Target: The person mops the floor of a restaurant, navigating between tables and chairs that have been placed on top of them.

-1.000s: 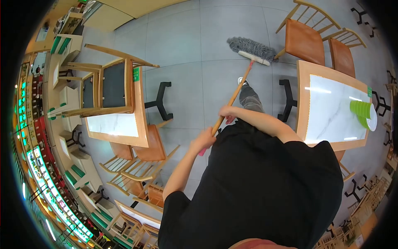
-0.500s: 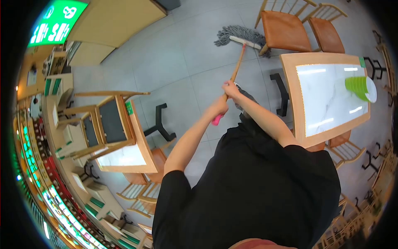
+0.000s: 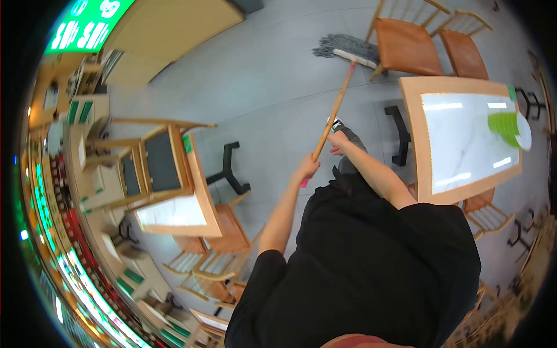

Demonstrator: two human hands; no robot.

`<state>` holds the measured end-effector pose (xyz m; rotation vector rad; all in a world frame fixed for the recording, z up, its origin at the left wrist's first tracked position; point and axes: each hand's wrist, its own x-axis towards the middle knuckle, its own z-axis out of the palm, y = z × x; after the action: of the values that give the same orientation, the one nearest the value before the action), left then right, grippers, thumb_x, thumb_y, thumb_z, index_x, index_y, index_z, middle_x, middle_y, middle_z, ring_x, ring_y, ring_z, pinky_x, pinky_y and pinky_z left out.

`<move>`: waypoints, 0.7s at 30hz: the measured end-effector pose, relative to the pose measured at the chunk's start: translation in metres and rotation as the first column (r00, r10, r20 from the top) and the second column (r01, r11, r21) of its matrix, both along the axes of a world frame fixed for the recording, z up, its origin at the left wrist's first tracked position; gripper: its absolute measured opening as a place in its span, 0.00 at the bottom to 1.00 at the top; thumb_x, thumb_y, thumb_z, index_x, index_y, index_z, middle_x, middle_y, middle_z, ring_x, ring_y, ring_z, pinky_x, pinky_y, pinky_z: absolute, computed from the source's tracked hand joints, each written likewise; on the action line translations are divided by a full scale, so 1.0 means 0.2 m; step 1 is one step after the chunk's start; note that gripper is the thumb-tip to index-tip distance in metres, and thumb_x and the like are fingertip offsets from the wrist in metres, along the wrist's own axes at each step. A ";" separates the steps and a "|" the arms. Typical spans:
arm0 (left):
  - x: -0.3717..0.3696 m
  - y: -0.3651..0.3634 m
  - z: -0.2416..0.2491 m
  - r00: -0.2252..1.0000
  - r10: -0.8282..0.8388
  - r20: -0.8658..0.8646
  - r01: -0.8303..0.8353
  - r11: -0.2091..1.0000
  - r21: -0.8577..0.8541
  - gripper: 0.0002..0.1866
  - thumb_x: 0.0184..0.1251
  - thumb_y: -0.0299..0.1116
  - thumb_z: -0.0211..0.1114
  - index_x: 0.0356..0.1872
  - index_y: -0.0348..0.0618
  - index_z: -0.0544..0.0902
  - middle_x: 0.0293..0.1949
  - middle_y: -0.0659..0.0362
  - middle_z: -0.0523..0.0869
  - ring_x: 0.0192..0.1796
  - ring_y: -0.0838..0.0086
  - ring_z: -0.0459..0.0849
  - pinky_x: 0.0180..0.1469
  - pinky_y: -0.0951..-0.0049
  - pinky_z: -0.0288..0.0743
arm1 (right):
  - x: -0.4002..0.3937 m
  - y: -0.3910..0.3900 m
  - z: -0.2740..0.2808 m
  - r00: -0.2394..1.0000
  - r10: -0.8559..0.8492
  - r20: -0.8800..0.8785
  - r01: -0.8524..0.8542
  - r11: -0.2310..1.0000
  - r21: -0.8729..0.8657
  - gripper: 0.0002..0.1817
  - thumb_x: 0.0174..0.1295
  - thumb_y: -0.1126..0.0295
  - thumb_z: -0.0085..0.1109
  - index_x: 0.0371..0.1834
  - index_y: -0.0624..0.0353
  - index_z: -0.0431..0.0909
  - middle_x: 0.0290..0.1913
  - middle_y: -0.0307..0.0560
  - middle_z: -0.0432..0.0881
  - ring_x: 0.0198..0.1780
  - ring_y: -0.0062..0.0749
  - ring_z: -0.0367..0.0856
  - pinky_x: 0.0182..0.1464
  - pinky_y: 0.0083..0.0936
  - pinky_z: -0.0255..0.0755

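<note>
A mop with a long wooden handle (image 3: pixel 336 104) slants across the floor, away from my body. Its grey string head (image 3: pixel 342 44) lies flat on the tiles, with a white bar across it, right beside a chair leg. My left hand (image 3: pixel 307 167) is wrapped round the handle near its pink lower end, close to my body. My right hand (image 3: pixel 339 141) is just right of the handle, off it, with its fingers loosely curled and nothing in them. Below that hand, a shoe and trouser leg of mine partly show.
Brown-seated chairs (image 3: pixel 406 46) stand beside the mop head. To the right is a white-topped table (image 3: pixel 458 139) bearing stacked green cups (image 3: pixel 507 129). At left, upturned chairs (image 3: pixel 159 162) rest on another table (image 3: pixel 174 213), whose black leg (image 3: pixel 231 168) reaches the floor. A tan counter (image 3: pixel 174 29) stands beyond.
My right hand has come off the handle and moved a little right and toward me. My left hand still grips it. The mop head looks much the same against the chair; the view has shifted slightly.
</note>
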<state>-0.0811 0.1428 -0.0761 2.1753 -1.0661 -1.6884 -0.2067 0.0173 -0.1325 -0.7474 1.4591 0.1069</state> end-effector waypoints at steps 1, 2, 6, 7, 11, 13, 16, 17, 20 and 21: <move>0.07 0.08 0.09 1.000 0.018 -0.023 -0.017 1.000 0.020 0.18 0.57 0.38 0.58 0.43 0.36 0.69 0.21 0.56 0.75 0.18 0.69 0.75 0.20 0.68 0.72 | 0.07 0.04 0.04 0.996 0.084 -0.004 -0.084 0.996 -0.006 0.23 0.57 0.64 0.49 0.53 0.66 0.64 0.47 0.65 0.72 0.36 0.55 0.80 0.29 0.44 0.78; 0.11 0.14 0.27 0.998 0.037 -0.048 -0.035 0.999 0.040 0.17 0.58 0.40 0.58 0.42 0.37 0.70 0.21 0.58 0.74 0.18 0.72 0.74 0.19 0.70 0.71 | 0.15 0.10 0.08 0.986 0.167 -0.009 -0.167 0.986 -0.012 0.22 0.57 0.64 0.48 0.52 0.67 0.64 0.46 0.65 0.72 0.36 0.54 0.80 0.29 0.44 0.78; 0.12 0.61 0.57 0.966 0.220 -0.135 -0.212 0.974 0.076 0.17 0.61 0.41 0.57 0.39 0.36 0.71 0.18 0.58 0.74 0.17 0.74 0.74 0.19 0.71 0.69 | 0.37 0.53 0.09 0.997 -0.027 0.070 0.024 0.999 0.048 0.14 0.58 0.72 0.42 0.46 0.65 0.66 0.40 0.61 0.74 0.34 0.52 0.80 0.27 0.49 0.78; 0.10 0.74 0.62 0.942 0.285 -0.179 -0.272 0.958 0.094 0.16 0.61 0.41 0.57 0.38 0.36 0.71 0.18 0.58 0.74 0.18 0.75 0.74 0.19 0.72 0.68 | 0.37 0.67 0.15 0.996 -0.004 0.085 0.001 0.999 0.035 0.13 0.58 0.73 0.42 0.45 0.67 0.66 0.39 0.61 0.75 0.34 0.54 0.80 0.27 0.50 0.78; -0.04 1.06 0.81 0.868 0.442 -0.224 -0.403 0.893 0.201 0.17 0.64 0.42 0.55 0.42 0.36 0.73 0.23 0.59 0.74 0.21 0.76 0.73 0.24 0.72 0.70 | 0.28 0.94 0.28 0.980 0.179 0.091 -0.194 0.958 0.210 0.15 0.58 0.74 0.39 0.48 0.67 0.61 0.36 0.61 0.74 0.33 0.54 0.80 0.29 0.52 0.77; -0.11 1.09 0.84 0.947 0.320 -0.025 -0.316 0.944 0.097 0.18 0.64 0.42 0.54 0.44 0.35 0.73 0.25 0.54 0.78 0.26 0.68 0.78 0.30 0.67 0.72 | 0.27 0.96 0.47 0.968 0.229 0.099 -0.242 0.960 0.140 0.13 0.57 0.75 0.41 0.43 0.72 0.65 0.35 0.65 0.75 0.32 0.57 0.80 0.26 0.52 0.78; -0.17 0.98 0.89 0.949 0.266 0.170 -0.272 0.962 0.010 0.19 0.63 0.41 0.53 0.41 0.31 0.72 0.34 0.37 0.80 0.40 0.44 0.79 0.41 0.53 0.72 | 0.29 0.87 0.47 0.966 0.217 0.139 -0.239 0.957 0.164 0.15 0.56 0.76 0.41 0.46 0.73 0.64 0.35 0.65 0.75 0.31 0.57 0.80 0.26 0.51 0.78; -0.18 0.92 0.87 0.939 0.312 0.145 -0.319 0.947 0.028 0.19 0.62 0.41 0.53 0.41 0.31 0.72 0.35 0.36 0.79 0.42 0.42 0.77 0.42 0.50 0.71 | 0.30 0.80 0.44 0.963 0.222 0.155 -0.243 0.961 0.129 0.15 0.56 0.76 0.41 0.46 0.73 0.64 0.35 0.64 0.75 0.31 0.57 0.80 0.26 0.51 0.78; -0.14 0.72 0.57 0.944 0.289 0.159 -0.289 0.957 -0.023 0.19 0.62 0.41 0.53 0.42 0.31 0.72 0.35 0.36 0.79 0.42 0.42 0.78 0.43 0.51 0.71 | 0.33 0.60 0.26 0.965 0.193 0.176 -0.201 0.979 0.030 0.14 0.56 0.75 0.43 0.44 0.73 0.67 0.34 0.62 0.76 0.30 0.54 0.80 0.26 0.49 0.78; -0.12 0.61 0.49 0.941 0.293 0.169 -0.289 0.956 -0.052 0.20 0.62 0.42 0.53 0.42 0.31 0.71 0.35 0.35 0.79 0.42 0.42 0.78 0.43 0.51 0.71 | 0.36 0.51 0.16 0.973 0.156 0.168 -0.157 0.988 -0.005 0.14 0.56 0.75 0.43 0.42 0.73 0.68 0.32 0.60 0.76 0.29 0.52 0.80 0.25 0.46 0.77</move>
<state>-0.1052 0.2657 0.0225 2.3609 -0.7493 -1.3687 -0.1346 0.1187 -0.1013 -0.8442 1.2378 0.1662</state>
